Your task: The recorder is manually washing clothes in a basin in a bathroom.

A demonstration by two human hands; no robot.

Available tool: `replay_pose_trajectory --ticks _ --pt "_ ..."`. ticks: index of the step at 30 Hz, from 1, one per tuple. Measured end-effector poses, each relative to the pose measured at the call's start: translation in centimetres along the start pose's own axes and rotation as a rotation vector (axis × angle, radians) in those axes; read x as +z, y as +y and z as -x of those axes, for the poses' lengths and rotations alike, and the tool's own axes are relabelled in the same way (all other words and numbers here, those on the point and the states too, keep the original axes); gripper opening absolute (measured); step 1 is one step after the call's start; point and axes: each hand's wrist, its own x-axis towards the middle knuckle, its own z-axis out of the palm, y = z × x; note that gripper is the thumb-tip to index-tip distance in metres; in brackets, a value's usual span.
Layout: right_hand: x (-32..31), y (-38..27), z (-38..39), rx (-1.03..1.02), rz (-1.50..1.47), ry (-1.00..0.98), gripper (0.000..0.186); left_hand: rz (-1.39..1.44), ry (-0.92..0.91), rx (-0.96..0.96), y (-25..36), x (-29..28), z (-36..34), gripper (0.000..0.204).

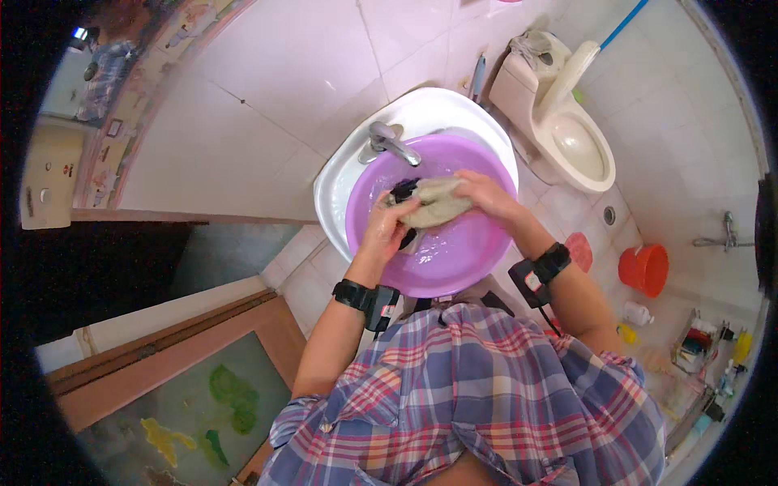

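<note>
A purple basin with water in it sits in the white washbasin. Over the water I hold a wet beige cloth item, stretched between both hands; its exact kind does not show. My left hand closes on the left end, next to a black piece of fabric; more black shows below the fingers. On the right end, the fingers of my right hand are wrapped round the beige cloth. Behind the hands, the metal faucet reaches over the basin's rim.
A toilet stands at the far right, with a blue-handled brush beside it. To the right are a red bucket and a rack of bottles. A wood-framed door stands at lower left.
</note>
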Motion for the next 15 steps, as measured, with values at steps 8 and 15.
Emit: replay_pose_trajectory --ticks 8,15 --pt "5.2 -1.9 1.1 -0.091 -1.047 0.058 0.049 0.040 0.127 -0.348 -3.9 -2.9 -1.4 0.038" --pt "6.4 2.7 -1.2 0.119 0.147 0.266 0.059 0.485 0.049 -0.088 -3.8 -2.1 -1.3 0.035"
